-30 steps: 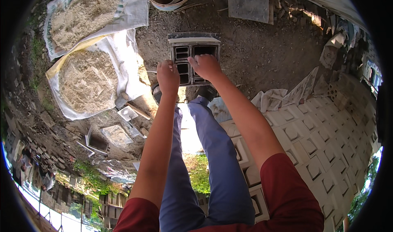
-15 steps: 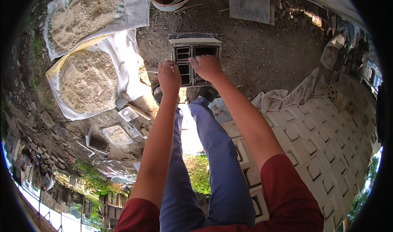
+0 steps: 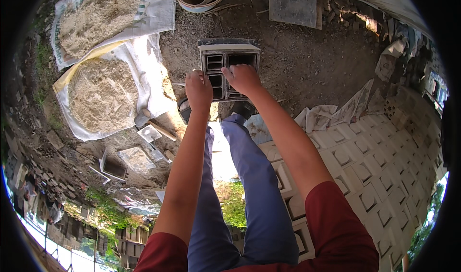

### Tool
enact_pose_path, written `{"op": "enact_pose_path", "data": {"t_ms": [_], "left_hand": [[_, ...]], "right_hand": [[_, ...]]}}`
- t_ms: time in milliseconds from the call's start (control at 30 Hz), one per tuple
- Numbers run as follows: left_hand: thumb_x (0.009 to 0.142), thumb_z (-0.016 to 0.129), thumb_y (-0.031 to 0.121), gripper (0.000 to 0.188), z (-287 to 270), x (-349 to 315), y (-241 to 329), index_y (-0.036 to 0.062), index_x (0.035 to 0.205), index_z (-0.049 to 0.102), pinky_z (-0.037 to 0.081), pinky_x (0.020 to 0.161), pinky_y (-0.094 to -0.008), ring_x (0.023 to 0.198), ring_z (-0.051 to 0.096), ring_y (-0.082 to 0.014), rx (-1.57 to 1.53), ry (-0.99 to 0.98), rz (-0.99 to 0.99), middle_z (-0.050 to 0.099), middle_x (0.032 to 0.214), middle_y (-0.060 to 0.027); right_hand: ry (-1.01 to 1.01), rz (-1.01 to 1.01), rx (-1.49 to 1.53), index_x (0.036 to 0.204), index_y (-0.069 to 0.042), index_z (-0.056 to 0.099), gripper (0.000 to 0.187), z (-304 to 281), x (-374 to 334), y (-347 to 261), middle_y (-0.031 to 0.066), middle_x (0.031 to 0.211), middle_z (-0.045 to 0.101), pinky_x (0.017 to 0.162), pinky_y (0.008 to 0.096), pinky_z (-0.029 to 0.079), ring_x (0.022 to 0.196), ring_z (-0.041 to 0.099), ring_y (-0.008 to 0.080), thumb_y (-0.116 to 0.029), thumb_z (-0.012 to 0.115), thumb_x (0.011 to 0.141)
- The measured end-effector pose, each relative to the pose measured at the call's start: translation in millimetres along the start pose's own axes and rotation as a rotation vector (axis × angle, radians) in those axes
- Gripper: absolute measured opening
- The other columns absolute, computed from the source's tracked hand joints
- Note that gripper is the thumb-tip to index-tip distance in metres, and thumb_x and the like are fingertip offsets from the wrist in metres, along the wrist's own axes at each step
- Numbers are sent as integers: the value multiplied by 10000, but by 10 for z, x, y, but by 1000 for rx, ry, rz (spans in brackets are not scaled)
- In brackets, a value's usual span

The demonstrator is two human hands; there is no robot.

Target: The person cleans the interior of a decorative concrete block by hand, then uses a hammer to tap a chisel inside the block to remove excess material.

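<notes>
A dark grey block mould (image 3: pixel 223 96) with several rectangular compartments stands on the ground just ahead of my feet. A pale strip runs along its far side, beside a dark board. My left hand (image 3: pixel 198 85) is closed at the mould's left edge, knuckles up, and its fingertips are partly hidden. At the right side, my right hand (image 3: pixel 244 80) curls over the mould, its thumb reaching left toward the middle divider. What lies under both palms is out of sight.
Two sheets with sandy heaps (image 3: pixel 103 94) lie to the left. A mallet (image 3: pixel 163 130) and a trowel (image 3: pixel 150 133) rest near my left foot. A bucket (image 3: pixel 199 7) and a flat grey board (image 3: pixel 293 5) lie beyond the mould. Rows of pale blocks (image 3: pixel 350 176) spread at right.
</notes>
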State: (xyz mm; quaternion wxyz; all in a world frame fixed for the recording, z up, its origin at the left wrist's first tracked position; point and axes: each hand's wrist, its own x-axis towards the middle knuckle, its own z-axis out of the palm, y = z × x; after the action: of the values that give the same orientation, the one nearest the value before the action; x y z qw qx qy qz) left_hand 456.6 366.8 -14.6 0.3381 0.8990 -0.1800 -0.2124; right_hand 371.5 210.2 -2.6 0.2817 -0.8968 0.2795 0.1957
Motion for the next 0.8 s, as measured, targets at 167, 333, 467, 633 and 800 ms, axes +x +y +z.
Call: {"op": "enact_pose_path", "data": {"t_ms": [167,333,467,633,800], "left_hand": [[877,651,49,117,6,-9,-15,10,963,581,498,749,-473,865,607,-379,-39,-7,-22,591,934,-171],[877,648,51,124,12,-11,-5,9,971,578,495,756,-477,870,604,-390,-41,2,-5,590,939,-174],[878,648,55,124,8,-8,4,9,969,577,493,760,-479,871,602,-392,-37,0,-13,590,938,-176],[877,648,51,122,14,-7,15,10,967,577,489,757,-481,866,597,-390,-38,-2,-25,588,935,-174],[873,655,42,124,-9,-19,-35,10,962,574,486,756,-477,874,594,-388,-71,15,-26,587,925,-169]], "right_hand": [[-17,16,19,723,-53,678,554,-11,-2,-18,191,761,693,796,516,519,817,673,397,-469,472,1024],[-2,16,10,718,-55,680,554,-8,-3,-11,188,751,692,793,517,522,806,674,395,-471,475,1022],[1,11,7,720,-53,680,556,-11,-4,-12,191,756,693,790,514,525,805,676,396,-473,475,1020],[-12,19,11,724,-50,682,562,-15,4,-11,197,762,694,796,514,527,816,676,397,-478,470,1021],[-22,18,7,735,-45,682,566,-12,9,-54,202,774,696,805,513,529,827,677,396,-479,463,1024]]}}
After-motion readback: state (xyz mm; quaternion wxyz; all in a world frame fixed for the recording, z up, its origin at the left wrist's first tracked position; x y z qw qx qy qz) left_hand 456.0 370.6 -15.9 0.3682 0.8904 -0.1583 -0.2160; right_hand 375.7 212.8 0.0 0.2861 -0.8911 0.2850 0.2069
